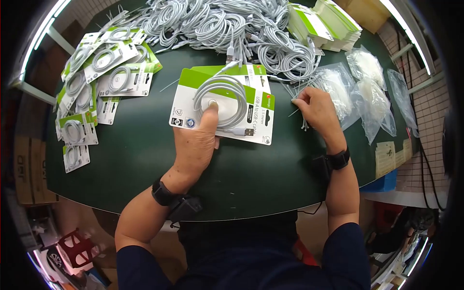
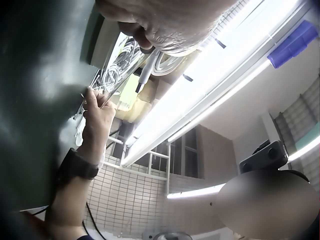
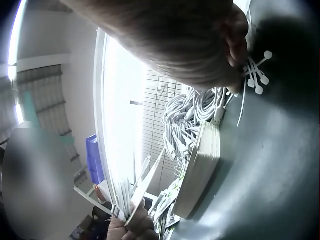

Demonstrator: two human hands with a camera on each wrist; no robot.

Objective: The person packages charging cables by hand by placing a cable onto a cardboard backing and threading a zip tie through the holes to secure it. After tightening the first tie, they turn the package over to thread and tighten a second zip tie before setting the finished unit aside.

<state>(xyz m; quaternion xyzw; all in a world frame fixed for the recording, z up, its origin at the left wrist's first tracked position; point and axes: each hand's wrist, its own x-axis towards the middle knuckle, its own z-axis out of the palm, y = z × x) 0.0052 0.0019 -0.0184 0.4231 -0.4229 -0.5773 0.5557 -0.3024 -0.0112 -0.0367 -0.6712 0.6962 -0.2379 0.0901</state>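
My left hand (image 1: 195, 142) grips a green and white retail card (image 1: 186, 104), the thumb pressing a coiled white USB cable (image 1: 235, 99) against its front. The cable's USB-A plug (image 1: 240, 131) lies along the card's lower edge. Under and behind this card, a stack of cards (image 3: 202, 165) stands on the table. To the right, fingertips of my right hand (image 1: 319, 108) pinch thin white cable ties (image 1: 304, 122) close over the table. Several tie heads (image 3: 257, 80) stick out below those fingers in the right wrist view.
A big heap of coiled white cables (image 1: 212, 24) covers the table's back. Carded cables (image 1: 111, 63) are piled at the left. Blank card stacks (image 1: 324, 24) stand back right, near clear bags (image 1: 372, 104) of white ties. The green table's (image 1: 261, 188) curved front edge is near my body.
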